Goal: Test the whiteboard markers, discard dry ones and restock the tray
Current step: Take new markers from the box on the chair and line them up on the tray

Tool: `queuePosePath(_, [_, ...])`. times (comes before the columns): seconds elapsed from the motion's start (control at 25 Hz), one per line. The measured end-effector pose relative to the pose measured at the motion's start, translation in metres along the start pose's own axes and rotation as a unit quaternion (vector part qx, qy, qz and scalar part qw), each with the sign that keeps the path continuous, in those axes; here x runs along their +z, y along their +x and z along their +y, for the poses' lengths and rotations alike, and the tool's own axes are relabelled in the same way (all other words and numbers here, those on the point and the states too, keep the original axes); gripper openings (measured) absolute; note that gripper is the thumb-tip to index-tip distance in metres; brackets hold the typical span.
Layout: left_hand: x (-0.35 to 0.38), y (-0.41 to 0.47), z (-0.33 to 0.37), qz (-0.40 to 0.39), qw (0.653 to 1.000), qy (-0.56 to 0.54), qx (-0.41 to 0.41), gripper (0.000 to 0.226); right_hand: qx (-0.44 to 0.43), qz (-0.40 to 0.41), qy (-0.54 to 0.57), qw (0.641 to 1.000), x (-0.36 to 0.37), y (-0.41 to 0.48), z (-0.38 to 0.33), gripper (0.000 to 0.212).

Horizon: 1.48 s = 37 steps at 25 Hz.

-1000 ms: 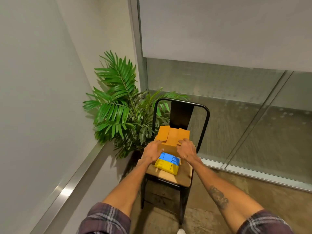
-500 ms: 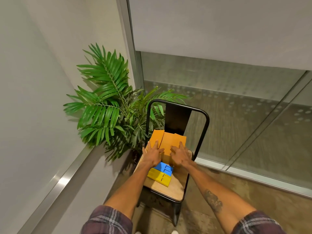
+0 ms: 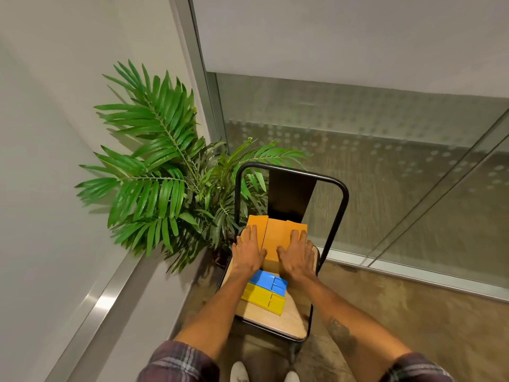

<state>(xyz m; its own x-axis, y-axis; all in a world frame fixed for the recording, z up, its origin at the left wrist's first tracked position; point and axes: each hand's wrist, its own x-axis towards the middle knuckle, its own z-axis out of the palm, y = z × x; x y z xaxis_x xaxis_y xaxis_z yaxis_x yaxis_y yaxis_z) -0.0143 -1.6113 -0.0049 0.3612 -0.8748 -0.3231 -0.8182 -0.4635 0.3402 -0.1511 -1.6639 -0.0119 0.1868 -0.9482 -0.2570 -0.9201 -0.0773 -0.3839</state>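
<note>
While we stand over it, a leafy palm point(image 3: 162, 172) fills the room's corner at far left, just beside the black metal chair point(image 3: 289, 197). Our left hand point(image 3: 248, 253) lies flat, fingers straight, on the left flap of the orange cardboard box point(image 3: 275, 237), which sits at the rear edge of the wooden seat point(image 3: 278, 321), against the backrest. Our right hand point(image 3: 297, 257) lies flat the same way on the right flap. The two hands are apart, with a strip of orange lid between them. Just in front of the box, between our forearms, a blue plastic case point(image 3: 268, 281) touches a yellow plastic case point(image 3: 261, 297), both toward the seat's left edge. Any lettering on box or cases is too small for us to read. At right stands a dotted glass wall point(image 3: 385, 161).
</note>
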Motion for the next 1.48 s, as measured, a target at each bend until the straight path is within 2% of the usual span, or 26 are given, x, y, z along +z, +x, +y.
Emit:
queuePosePath(0.12, [0.000,0.010,-0.006,-0.009,1.000,-0.012,-0.008,0.091,0.011,0.014,-0.006,1.000,0.008,0.004,-0.003,0.059])
queuePosePath(0.24, [-0.002,0.014,-0.009,0.001,1.000,-0.006,0.006,0.089,0.014,0.010,0.011,1.000,0.012,0.007,-0.004,0.059])
queuePosePath(0.36, [-0.008,0.012,-0.009,0.018,0.998,-0.046,0.027,0.078,0.014,0.030,0.047,0.998,0.010,0.008,-0.009,0.057])
queuePosePath(0.52, [-0.024,0.004,-0.016,0.082,0.989,-0.125,0.012,0.052,0.011,0.092,0.137,0.986,-0.006,0.006,-0.002,0.037])
queuePosePath(0.6, [-0.028,0.005,-0.025,0.108,0.986,-0.128,-0.003,0.047,0.011,0.123,0.158,0.980,-0.014,0.005,0.010,0.032])
queuePosePath(0.68, [-0.030,0.010,-0.036,0.128,0.983,-0.130,-0.022,0.050,0.012,0.158,0.130,0.979,-0.018,0.003,0.023,0.035])
queuePosePath(0.8, [-0.028,0.018,-0.049,0.166,0.984,-0.060,-0.029,0.061,0.041,0.194,-0.027,0.980,-0.018,0.002,0.042,0.035])
queuePosePath(0.96, [-0.029,0.019,-0.046,0.170,0.984,0.045,-0.013,0.062,0.022,0.134,-0.117,0.984,-0.013,-0.004,0.056,0.040])
queuePosePath(1.12, [-0.029,0.025,-0.046,0.169,0.984,0.053,0.005,0.048,-0.019,0.083,-0.047,0.995,-0.006,0.000,0.054,0.043])
queuePosePath(1.24, [-0.011,0.036,-0.060,0.105,0.992,0.065,0.022,0.037,-0.022,0.035,0.000,0.999,0.000,0.007,0.058,0.054])
queuePosePath(1.28, [-0.008,0.039,-0.063,0.096,0.990,0.084,0.053,0.036,-0.023,0.017,0.003,1.000,0.001,0.008,0.059,0.058])
queuePosePath(1.36, [0.000,0.048,-0.068,0.043,0.994,0.054,0.085,0.044,-0.027,-0.007,-0.008,1.000,0.003,0.012,0.058,0.064])
queuePosePath(1.48, [0.000,0.053,-0.059,0.035,0.994,0.064,0.080,0.064,-0.031,-0.031,-0.026,0.999,0.001,0.016,0.047,0.071])
